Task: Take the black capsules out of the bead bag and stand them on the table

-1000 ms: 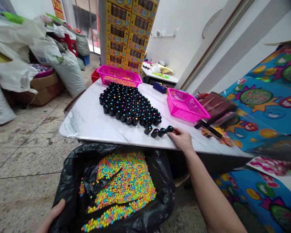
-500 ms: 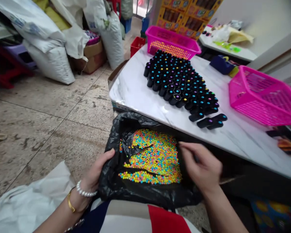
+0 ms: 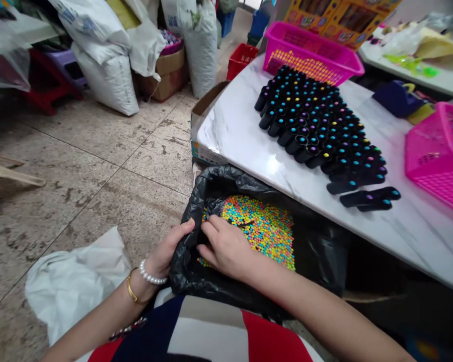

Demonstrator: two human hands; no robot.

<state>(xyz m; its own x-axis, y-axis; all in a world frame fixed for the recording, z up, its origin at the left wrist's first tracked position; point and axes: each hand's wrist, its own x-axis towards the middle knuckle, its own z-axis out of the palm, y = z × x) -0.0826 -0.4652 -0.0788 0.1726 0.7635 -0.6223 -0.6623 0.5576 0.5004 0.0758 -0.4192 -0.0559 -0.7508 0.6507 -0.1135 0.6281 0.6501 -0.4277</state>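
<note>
A: What is the largest thing about the black-lined bin (image 3: 219,289)?

B: The marble-patterned table (image 3: 245,125), beyond it and to its right. The bin itself is at the person's front, just beside the table's near edge.

A: How would the bin handle?

B: Probably weighty with its load. The plastic liner (image 3: 324,251) looks thin, slick and easy to tear, so the sounder hold is likely the rim, gripping the wall through the film.

A: And the black cylindrical cups (image 3: 317,120)?

B: They stand crowded on the table, beyond the bin and to its right. They look light and stiff, best taken by their sides; a nudge could topple one.

A: The small coloured balls (image 3: 268,231)?

B: Loose inside the bin. Each seems light, hard and apt to roll, so a scoop or a fingertip pinch would suit.

A: How are the arms set?

B: The right forearm (image 3: 287,291) crosses the bin's near rim. The right hand (image 3: 226,246) reaches inside towards its left end, fingers bent, thumb parted from the index finger; whether the fingertips pinch anything cannot be told.

A: And the left hand (image 3: 169,249)?

B: It clasps the bin's left rim, thumb on top, other fingers hidden outside.
</note>
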